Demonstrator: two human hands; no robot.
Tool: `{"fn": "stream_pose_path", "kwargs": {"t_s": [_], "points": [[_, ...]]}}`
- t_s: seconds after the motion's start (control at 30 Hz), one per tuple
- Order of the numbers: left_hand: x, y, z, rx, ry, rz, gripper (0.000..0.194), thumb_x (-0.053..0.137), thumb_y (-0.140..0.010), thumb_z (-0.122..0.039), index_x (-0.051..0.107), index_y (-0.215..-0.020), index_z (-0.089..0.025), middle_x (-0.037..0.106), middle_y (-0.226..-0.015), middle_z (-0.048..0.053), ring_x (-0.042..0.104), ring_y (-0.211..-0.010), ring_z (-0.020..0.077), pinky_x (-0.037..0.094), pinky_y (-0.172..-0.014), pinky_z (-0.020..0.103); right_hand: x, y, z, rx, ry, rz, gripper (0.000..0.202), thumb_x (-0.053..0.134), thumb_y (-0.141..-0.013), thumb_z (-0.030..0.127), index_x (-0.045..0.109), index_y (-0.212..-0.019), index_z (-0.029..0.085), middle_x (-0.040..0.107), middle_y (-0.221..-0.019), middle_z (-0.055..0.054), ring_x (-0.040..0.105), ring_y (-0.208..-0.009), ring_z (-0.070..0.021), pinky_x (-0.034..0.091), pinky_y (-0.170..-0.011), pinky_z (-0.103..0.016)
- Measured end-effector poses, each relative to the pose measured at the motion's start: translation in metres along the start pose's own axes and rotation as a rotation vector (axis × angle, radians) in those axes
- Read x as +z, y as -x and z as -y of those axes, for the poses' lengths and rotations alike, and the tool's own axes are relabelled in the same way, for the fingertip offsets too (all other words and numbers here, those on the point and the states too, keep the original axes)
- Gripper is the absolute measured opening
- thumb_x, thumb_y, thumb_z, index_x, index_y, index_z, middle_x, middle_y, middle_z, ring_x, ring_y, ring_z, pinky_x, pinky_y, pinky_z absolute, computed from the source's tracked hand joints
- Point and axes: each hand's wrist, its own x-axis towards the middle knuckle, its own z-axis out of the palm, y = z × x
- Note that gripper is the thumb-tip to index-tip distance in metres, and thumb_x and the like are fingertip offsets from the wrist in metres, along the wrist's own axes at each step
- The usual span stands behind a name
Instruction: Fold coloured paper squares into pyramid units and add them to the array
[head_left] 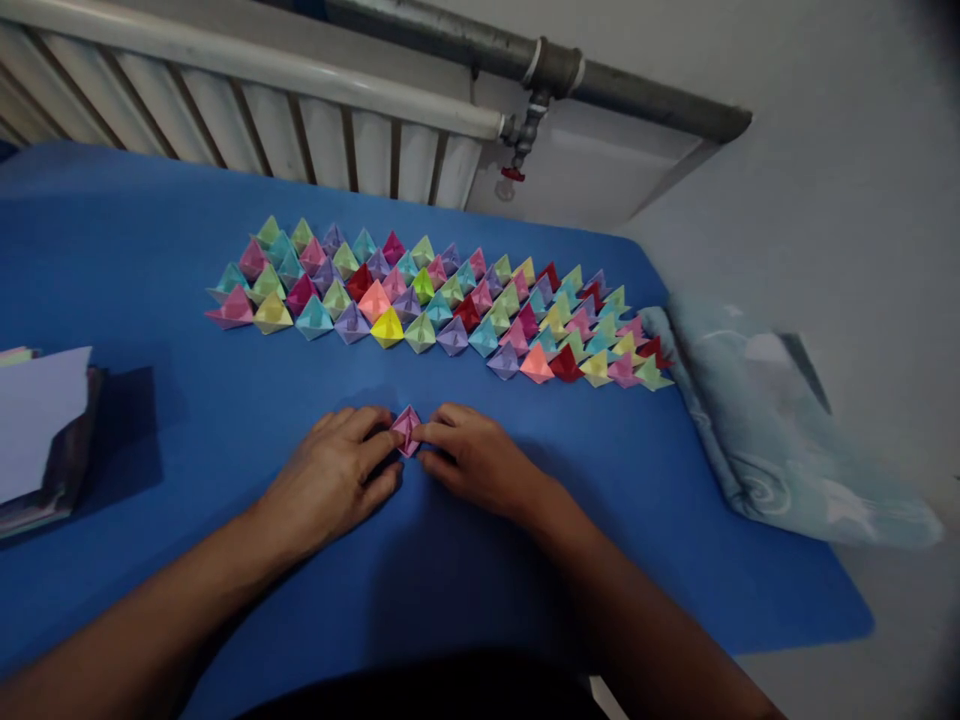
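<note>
A small pink folded paper piece (pixel 407 432) rests on the blue table between my hands. My left hand (pixel 341 470) holds it from the left, with a fingertip pressed inside its fold. From the right, my right hand (pixel 472 455) grips its other edge between fingers and thumb. Beyond them, several rows of folded paper boats (pixel 388 327) in pink, yellow, blue, green, purple and red stand close together.
At the left edge lies a stack of paper sheets (pixel 41 420). A folded light-blue blanket (pixel 780 440) sits at the right by the wall. Behind the blue table (pixel 262 400) are a white radiator (pixel 262 120) and a pipe (pixel 645 95) with a red valve.
</note>
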Motion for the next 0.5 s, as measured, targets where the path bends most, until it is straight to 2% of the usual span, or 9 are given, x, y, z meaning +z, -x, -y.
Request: {"fn": "stream_pose_path", "kwargs": {"t_s": [0.3, 0.4, 0.5], "points": [[-0.0004, -0.0030, -0.0024, 0.008, -0.051, 0.043, 0.023, 0.054, -0.093, -0.025, 0.072, -0.105, -0.019, 0.068, -0.111, 0.013, 0.064, -0.091, 0.0286, 0.053, -0.074, 0.046, 0.0000, -0.0024, 0.0037, -0.001, 0.049, 0.030, 0.018, 0.057, -0.091, 0.013, 0.070, -0.103, 0.016, 0.059, -0.090, -0.004, 0.051, -0.085, -0.0171, 0.043, -0.082, -0.031], [-0.0008, -0.0027, -0.0006, -0.002, -0.007, 0.044, 0.023, 0.053, -0.093, -0.025, 0.072, -0.105, -0.020, 0.068, -0.113, 0.012, 0.064, -0.093, 0.0274, 0.054, -0.078, 0.046, -0.0006, -0.0007, 0.0008, -0.007, -0.044, -0.005, 0.018, 0.061, -0.088, 0.012, 0.070, -0.102, 0.018, 0.060, -0.091, -0.003, 0.054, -0.088, -0.0169, 0.044, -0.085, -0.031], [-0.0047, -0.0023, 0.0039, 0.000, 0.060, -0.003, 0.025, 0.050, -0.092, -0.022, 0.070, -0.107, -0.018, 0.067, -0.114, 0.012, 0.065, -0.099, 0.0255, 0.056, -0.085, 0.043, -0.0022, 0.0041, -0.0035, -0.035, -0.207, -0.096, 0.025, 0.063, -0.084, 0.009, 0.068, -0.107, 0.017, 0.063, -0.095, -0.003, 0.058, -0.087, -0.0142, 0.045, -0.082, -0.027]]}}
